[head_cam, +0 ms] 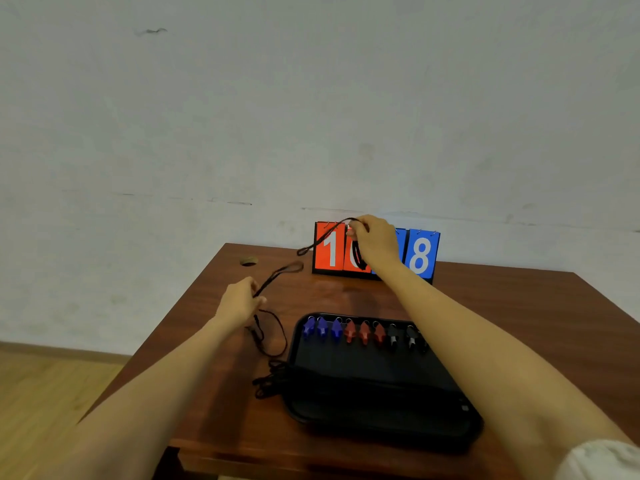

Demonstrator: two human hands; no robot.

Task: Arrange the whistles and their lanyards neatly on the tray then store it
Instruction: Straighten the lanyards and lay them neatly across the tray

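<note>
A black tray (374, 386) lies on the wooden table. Along its far edge stands a row of whistles: blue ones (322, 329) on the left, red ones (364, 332) in the middle, black ones (401, 336) on the right. My right hand (375, 242) is raised above the table and pinches a dark lanyard (322, 239) whose loop hangs off to the left. My left hand (242, 301) grips another dark lanyard (277, 275); its cord trails down to the table beside the tray. More lanyards (268, 382) lie bunched at the tray's left edge.
A flip scoreboard (420, 254) with red and blue number cards stands at the table's back edge, behind my right hand. The table (214, 403) has a round hole (248, 261) at its far left corner. A pale wall rises behind; wooden floor lies at left.
</note>
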